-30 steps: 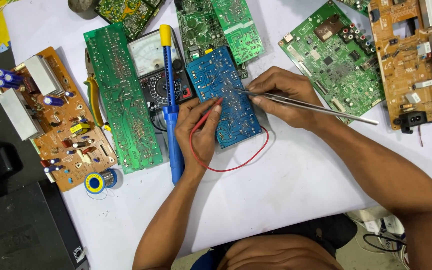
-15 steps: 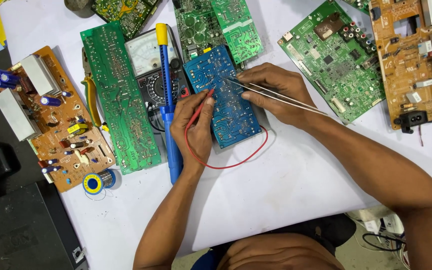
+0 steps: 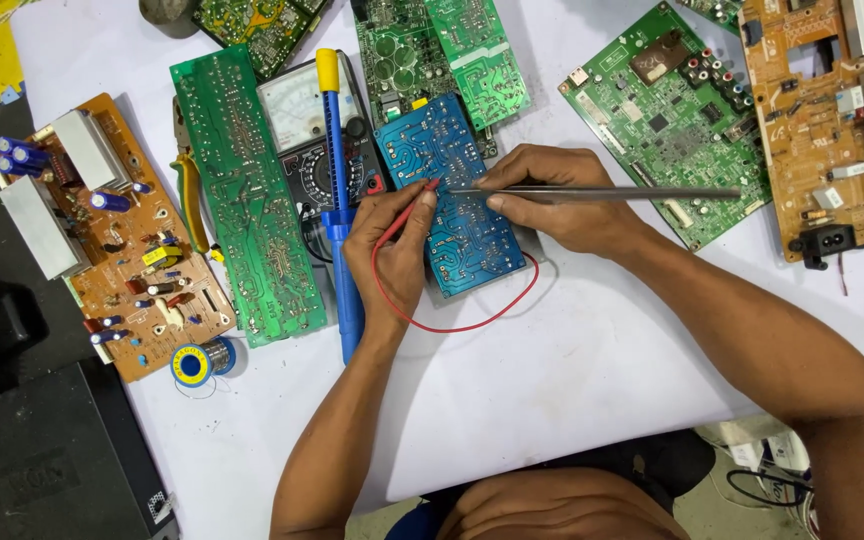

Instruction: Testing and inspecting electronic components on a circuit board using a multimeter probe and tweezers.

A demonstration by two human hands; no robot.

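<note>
A: Blue circuit board [image 3: 457, 195] lies solder side up on the white bench [image 3: 592, 400], its upper end just below a dark green board [image 3: 407, 45]. How do the hands sit on it?

B: In the head view, the left hand [image 3: 392, 245] rests on the board's left edge, its fingers [image 3: 420, 205] closed on a red probe [image 3: 407, 212]. A red wire [image 3: 452, 325] loops from there below the board's lower end. The right hand [image 3: 552, 195] lies across the board's right side, fingers pinched on long metal tweezers [image 3: 602, 193] whose tips meet the board next to the probe.

A: Anything different from 1 second ago?

B: Yes. The tweezers slanted down toward the right then; now they lie almost level, their far end over the green board [image 3: 667, 120] on the right. Both hands have stayed on the blue board, and the 2 tips sit closer together near the top of the board's left side. I judge that the work has settled on 1 spot of the solder side.

A: And around it?

B: A blue soldering iron [image 3: 337, 200] with a yellow cap lies across an analogue meter [image 3: 317, 140], just left of the left hand. Further left sit a long green board [image 3: 242, 195], an orange board [image 3: 122, 235] with capacitors, and a solder spool [image 3: 197, 362]. Another orange board [image 3: 832, 120] sits far right.
</note>
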